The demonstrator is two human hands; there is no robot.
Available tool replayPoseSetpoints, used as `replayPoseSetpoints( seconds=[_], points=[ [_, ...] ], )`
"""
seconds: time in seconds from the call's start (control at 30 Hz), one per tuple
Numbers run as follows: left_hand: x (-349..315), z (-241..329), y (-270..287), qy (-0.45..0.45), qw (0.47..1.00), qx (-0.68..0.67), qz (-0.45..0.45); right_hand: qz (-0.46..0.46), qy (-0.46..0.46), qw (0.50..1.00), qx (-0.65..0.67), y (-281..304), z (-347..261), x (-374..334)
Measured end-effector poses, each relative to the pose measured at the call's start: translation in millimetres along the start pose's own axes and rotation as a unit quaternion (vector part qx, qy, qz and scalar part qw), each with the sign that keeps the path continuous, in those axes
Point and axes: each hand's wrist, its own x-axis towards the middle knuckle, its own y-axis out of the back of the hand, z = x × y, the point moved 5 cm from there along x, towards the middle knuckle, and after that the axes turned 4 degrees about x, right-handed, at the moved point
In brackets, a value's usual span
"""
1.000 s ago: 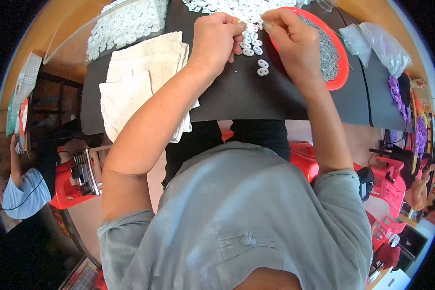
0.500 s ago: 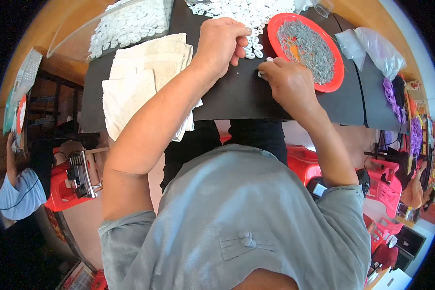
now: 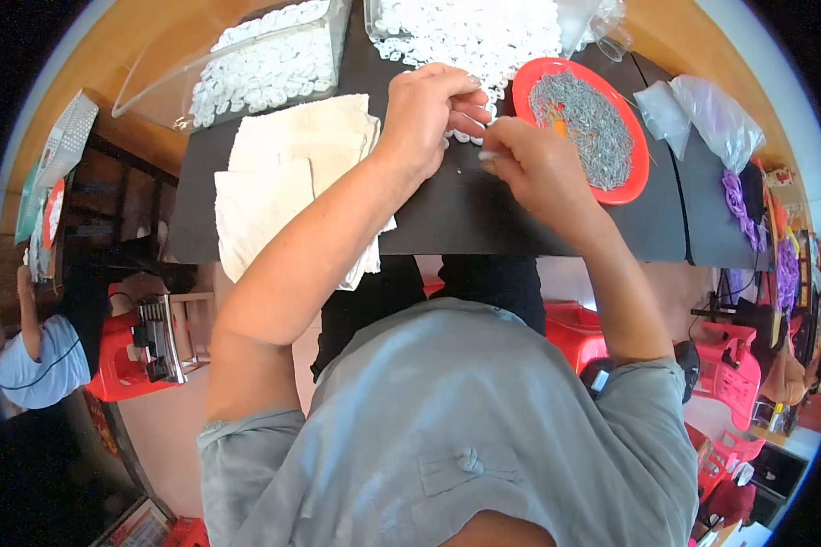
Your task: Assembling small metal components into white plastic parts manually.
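Dark table (image 3: 483, 223): red plate (image 3: 622, 195) holding grey bits (image 3: 602, 137); right grip (image 3: 545, 166) pinching white piece (image 3: 488, 156), left grip (image 3: 421, 117) unclear.

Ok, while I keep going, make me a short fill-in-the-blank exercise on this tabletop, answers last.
1. The oval plate of thin grey bits is coloured ____.
2. The pale cloths lie to the person's ____ of that plate.
3. The hand nearer the plate is the person's ____ one.
4. The clear container beyond the cloths holds small ____-coloured pieces.

Missing words: red; left; right; white.
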Motion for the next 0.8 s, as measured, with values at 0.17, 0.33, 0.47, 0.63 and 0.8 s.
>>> replayPoseSetpoints(
  seconds=[0.17,0.33,0.47,0.63,0.8],
  points=[
    [6,-3,4,0.05,0.991,-0.123,0.003,0.162,0.153,0.974,0.04,-2,-24,24],
    [10,0,15,0.056,0.984,-0.168,0.026,0.184,0.158,0.949,0.202,-14,-28,43],
    [10,4,17,0.047,0.983,-0.178,-0.001,0.117,-0.013,0.901,0.418,-29,-17,51],
    [9,3,19,0.042,0.982,-0.182,0.037,0.136,-0.088,0.863,0.478,-29,-16,52],
    [6,2,13,0.062,0.979,-0.187,0.055,0.107,-0.087,0.888,0.439,-34,-10,46]
  ],
)
